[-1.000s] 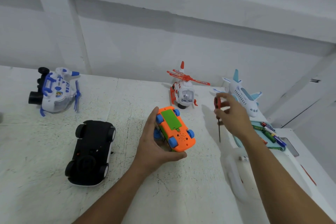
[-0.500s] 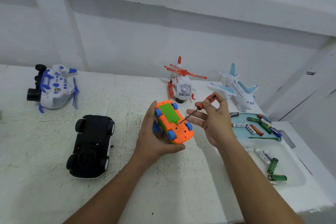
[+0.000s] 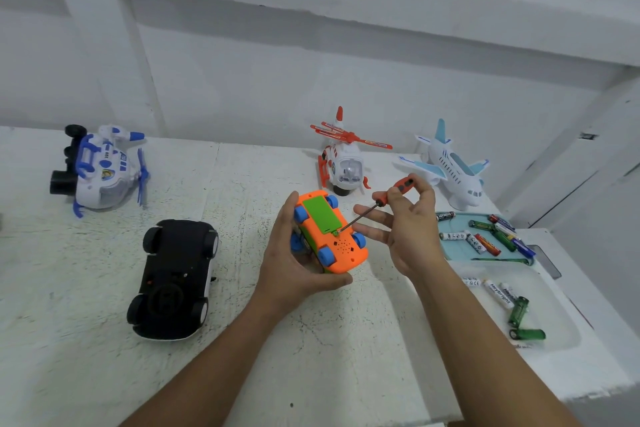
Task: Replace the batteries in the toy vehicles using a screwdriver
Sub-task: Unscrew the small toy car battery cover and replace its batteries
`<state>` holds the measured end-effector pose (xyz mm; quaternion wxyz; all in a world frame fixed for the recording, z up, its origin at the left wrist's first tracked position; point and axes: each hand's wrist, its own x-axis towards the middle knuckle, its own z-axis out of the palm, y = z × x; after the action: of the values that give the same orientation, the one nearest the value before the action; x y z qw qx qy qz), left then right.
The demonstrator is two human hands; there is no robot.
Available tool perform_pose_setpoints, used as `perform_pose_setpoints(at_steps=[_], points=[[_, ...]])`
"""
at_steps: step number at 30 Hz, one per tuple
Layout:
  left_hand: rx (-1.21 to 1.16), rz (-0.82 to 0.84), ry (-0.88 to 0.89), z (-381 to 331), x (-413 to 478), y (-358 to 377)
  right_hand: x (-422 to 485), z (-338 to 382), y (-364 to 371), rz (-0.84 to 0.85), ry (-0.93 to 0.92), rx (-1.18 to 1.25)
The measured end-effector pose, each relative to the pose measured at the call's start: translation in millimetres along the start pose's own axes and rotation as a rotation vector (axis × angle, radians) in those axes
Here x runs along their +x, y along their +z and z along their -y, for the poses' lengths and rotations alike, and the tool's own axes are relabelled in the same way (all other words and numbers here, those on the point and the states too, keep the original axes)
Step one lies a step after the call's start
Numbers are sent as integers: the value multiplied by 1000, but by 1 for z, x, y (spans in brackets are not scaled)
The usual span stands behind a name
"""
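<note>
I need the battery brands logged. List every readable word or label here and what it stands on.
"HeyBright": on a white battery in the clear tray.
White battery beside it: starts "Hey", rest cut off.
Black battery in the blue tray: print too blurred to read.
Other batteries, blue helicopter sticker: too small to read.

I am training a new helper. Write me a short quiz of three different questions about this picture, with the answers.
1. True or false: the screwdriver tip meets the green cover of the orange car.
2. Which hand holds the car? A left hand; B right hand.
3. Fill in: the black car lies ___ side up.

Key: 1 true; 2 A; 3 under.
</note>
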<state>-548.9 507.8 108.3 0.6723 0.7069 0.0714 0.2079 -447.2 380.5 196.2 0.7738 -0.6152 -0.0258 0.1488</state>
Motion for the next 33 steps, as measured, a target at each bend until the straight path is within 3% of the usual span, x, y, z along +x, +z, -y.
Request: perform_pose_setpoints(at_steps=[23, 33], points=[[-41, -1, -32, 0, 0, 0, -14, 8, 8, 33, -376, -304], [-81, -4, -11, -1, -2, 2, -30, 10, 14, 93, -780, -564]])
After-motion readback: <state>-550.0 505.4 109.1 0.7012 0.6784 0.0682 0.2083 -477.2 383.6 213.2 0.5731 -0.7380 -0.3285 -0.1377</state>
